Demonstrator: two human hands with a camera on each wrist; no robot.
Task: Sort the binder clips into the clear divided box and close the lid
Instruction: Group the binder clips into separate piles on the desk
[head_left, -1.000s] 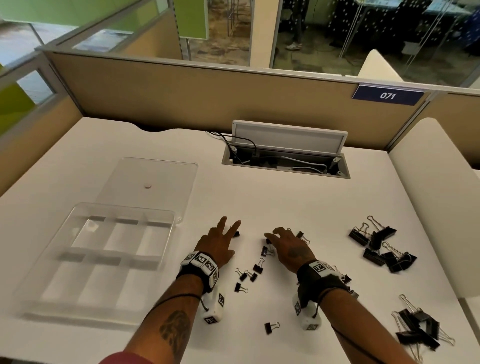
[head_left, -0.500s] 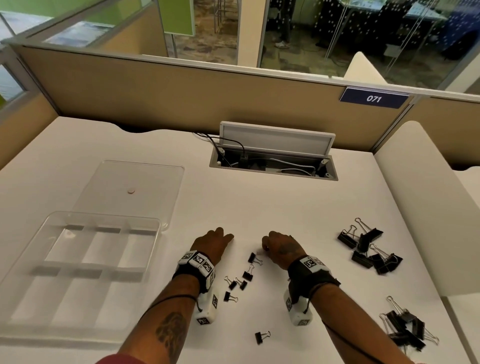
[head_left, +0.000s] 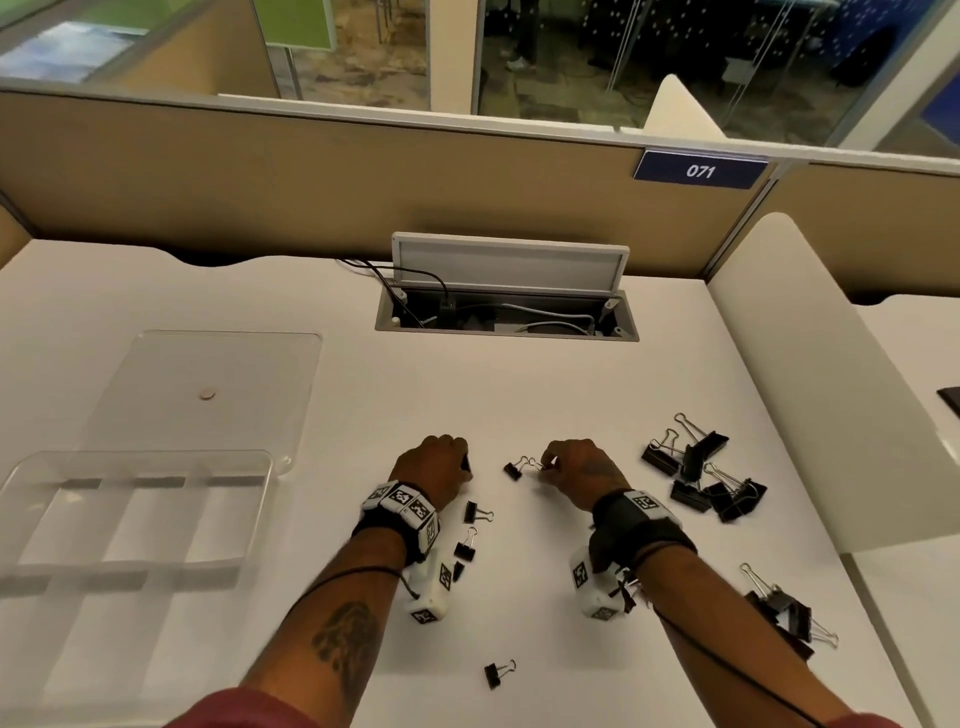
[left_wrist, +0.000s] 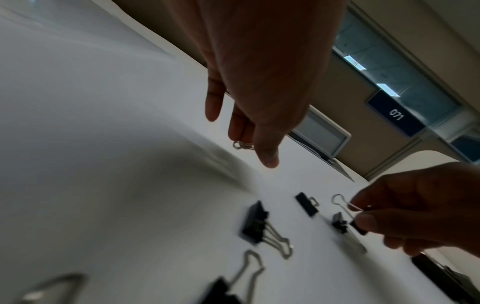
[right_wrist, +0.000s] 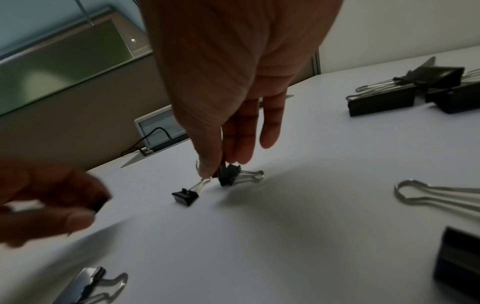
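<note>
The clear divided box (head_left: 262, 470) stands open at the left of the white desk, with its lid (head_left: 228, 364) lying flat behind it. My left hand (head_left: 464, 464) is curled round a small black binder clip (left_wrist: 243, 145); only its wire loop shows between the fingers. My right hand (head_left: 545, 466) pinches another small clip (right_wrist: 226, 175) between thumb and fingers, just above the desk. A third small clip (right_wrist: 185, 197) lies right by the right thumb, its wire handle at the thumb tip. Several more small clips (head_left: 475, 512) lie between my wrists.
Two piles of larger black clips lie to the right, one (head_left: 701, 470) near my right hand and one (head_left: 782, 610) by the front right. An open cable hatch (head_left: 506, 314) sits at the back, and a white side panel (head_left: 810, 395) bounds the desk on the right.
Both hands went from spread fingers reaching over the small clips to fingers curled in, each now holding a small clip. The head view swung a little to the right.
</note>
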